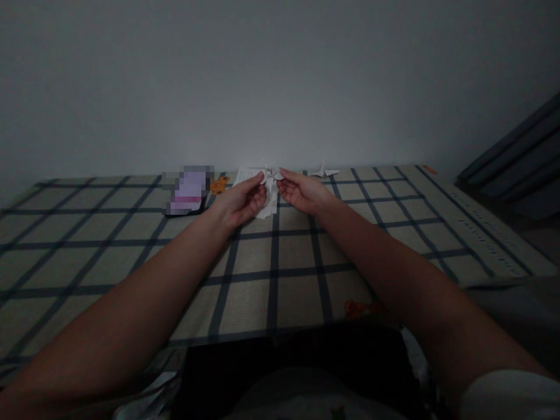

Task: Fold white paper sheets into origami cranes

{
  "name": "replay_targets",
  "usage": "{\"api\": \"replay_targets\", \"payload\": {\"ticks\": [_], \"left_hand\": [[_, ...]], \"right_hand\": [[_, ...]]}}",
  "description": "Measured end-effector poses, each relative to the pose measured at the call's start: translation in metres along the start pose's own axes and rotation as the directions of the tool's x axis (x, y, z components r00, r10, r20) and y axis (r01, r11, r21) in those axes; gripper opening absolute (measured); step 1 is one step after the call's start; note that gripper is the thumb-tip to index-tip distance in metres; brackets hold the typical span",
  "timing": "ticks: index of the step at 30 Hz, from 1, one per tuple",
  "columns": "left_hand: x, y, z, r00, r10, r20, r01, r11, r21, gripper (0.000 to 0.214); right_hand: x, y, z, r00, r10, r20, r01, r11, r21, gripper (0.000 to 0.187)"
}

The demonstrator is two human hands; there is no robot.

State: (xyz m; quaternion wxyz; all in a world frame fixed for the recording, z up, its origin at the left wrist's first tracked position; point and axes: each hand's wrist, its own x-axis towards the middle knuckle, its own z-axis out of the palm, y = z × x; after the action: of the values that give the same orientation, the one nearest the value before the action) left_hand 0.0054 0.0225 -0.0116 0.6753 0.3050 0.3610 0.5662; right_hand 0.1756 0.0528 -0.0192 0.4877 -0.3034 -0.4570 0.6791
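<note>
Between my two hands is a small white folded paper crane [272, 173], held just above the far part of the table. My left hand [242, 199] pinches its left side between thumb and fingers. On the other side, my right hand [303, 189] pinches the right edge in the same way. Loose white paper sheets [268, 210] lie beneath and behind the hands, partly covered by them. A second white paper crane [324, 171] rests on the cloth to the right of my right hand.
A checked tablecloth [297, 294] covers the table, which meets a plain wall [280, 81]. Left of the hands lies a phone [189, 191] with a blurred screen, beside an orange bear-shaped print [219, 185]. A dark grey curtain [520, 154] hangs at the right.
</note>
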Motion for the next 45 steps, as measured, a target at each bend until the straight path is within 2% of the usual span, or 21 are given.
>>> {"api": "replay_targets", "payload": {"ticks": [3,7,14,19,25,31,36,41,45], "left_hand": [[-0.002,0.001,0.003,1.000,0.004,-0.007,-0.005,0.999,-0.045,0.011],[-0.003,0.003,0.005,1.000,0.025,-0.018,-0.026,0.998,-0.060,0.014],[-0.002,0.003,0.003,0.997,0.067,-0.048,-0.066,0.998,0.023,0.009],[-0.004,0.006,0.006,0.999,-0.011,-0.034,0.007,0.992,-0.127,0.014],[-0.002,0.006,0.002,1.000,-0.027,-0.011,0.025,0.978,-0.208,0.013],[0.001,0.004,-0.001,0.999,-0.046,0.012,0.047,0.987,-0.155,0.013],[0.003,0.003,-0.001,0.997,-0.065,-0.049,0.054,0.979,-0.199,0.014],[0.001,0.007,0.001,0.987,-0.115,-0.115,0.088,0.973,-0.215,0.014],[-0.002,0.008,0.001,0.989,-0.017,-0.145,0.001,0.994,-0.113,0.012]], "right_hand": [[0.000,0.001,0.000,1.000,-0.023,-0.004,0.023,1.000,-0.015,0.013],[0.000,0.001,0.000,1.000,0.004,-0.001,-0.004,0.999,0.053,0.008],[-0.001,-0.003,0.004,0.996,0.062,-0.065,-0.048,0.979,0.198,0.006],[-0.006,-0.010,0.010,0.989,0.127,-0.081,-0.094,0.941,0.326,0.009],[-0.009,-0.008,0.009,0.992,0.081,-0.098,-0.048,0.952,0.302,0.009],[-0.010,-0.008,0.009,0.985,0.168,-0.043,-0.147,0.942,0.301,0.012],[-0.009,-0.008,0.008,0.989,0.140,-0.040,-0.122,0.945,0.303,0.015],[-0.008,-0.007,0.006,0.990,0.092,-0.109,-0.059,0.958,0.279,0.014],[-0.007,-0.007,0.000,0.985,0.112,-0.130,-0.078,0.967,0.244,0.020]]}}
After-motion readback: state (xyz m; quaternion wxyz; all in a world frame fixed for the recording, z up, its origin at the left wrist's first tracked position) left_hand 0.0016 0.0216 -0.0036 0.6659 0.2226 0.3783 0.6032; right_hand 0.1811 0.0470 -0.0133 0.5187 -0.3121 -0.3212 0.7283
